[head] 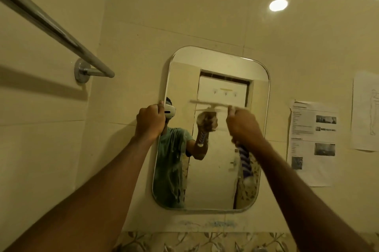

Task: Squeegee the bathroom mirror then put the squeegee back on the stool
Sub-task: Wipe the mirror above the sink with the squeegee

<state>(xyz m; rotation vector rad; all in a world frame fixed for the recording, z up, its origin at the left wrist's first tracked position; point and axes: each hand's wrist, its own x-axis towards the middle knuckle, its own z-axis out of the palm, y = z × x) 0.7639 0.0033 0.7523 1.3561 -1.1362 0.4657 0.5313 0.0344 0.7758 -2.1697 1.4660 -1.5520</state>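
Mid-wipe: left hand grips the mirror's nine-o'clock edge, right hand clasps the squeegee mid-glass; streaks at six, stool return undone.

towel rail left of mirror, papers on wall to its right

Single wide-angle head view, angled up, close to the mirror; lens sits below and behind the fingers of left hand and right hand.
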